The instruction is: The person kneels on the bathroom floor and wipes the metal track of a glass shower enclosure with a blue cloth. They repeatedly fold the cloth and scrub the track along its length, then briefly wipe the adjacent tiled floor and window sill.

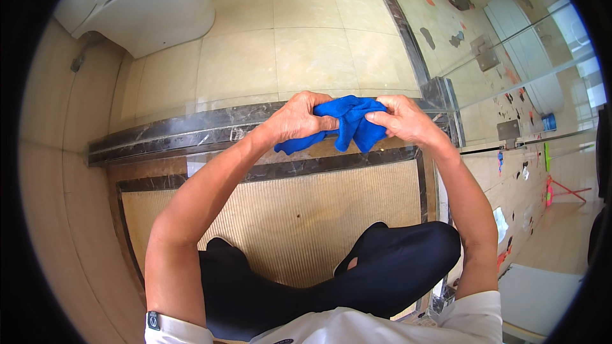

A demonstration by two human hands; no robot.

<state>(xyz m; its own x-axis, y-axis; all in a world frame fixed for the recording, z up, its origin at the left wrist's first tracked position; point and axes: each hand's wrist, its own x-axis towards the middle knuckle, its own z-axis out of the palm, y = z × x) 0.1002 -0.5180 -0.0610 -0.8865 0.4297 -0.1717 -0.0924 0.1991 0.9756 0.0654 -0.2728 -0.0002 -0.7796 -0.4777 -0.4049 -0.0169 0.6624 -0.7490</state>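
My left hand [306,117] and my right hand [401,118] hold a bunched blue cloth [354,122] between them, one at each side. The thumbs lie over the cloth and the other fingers are partly hidden behind it. Loose folds hang from its lower edge. The cloth is held above a dark marble threshold [191,126] that crosses the floor. Below my hands is a ribbed beige floor panel [296,210] with a dark stone border, where my feet are.
A white toilet [153,9] stands at the upper left on beige tiles [306,52]. Glass panels with metal hinges [508,130] rise at the right. Beyond them are a blue container [549,122], a green-headed tool [547,156] and a white panel [540,296]. A tiled wall [48,167] bounds the left.
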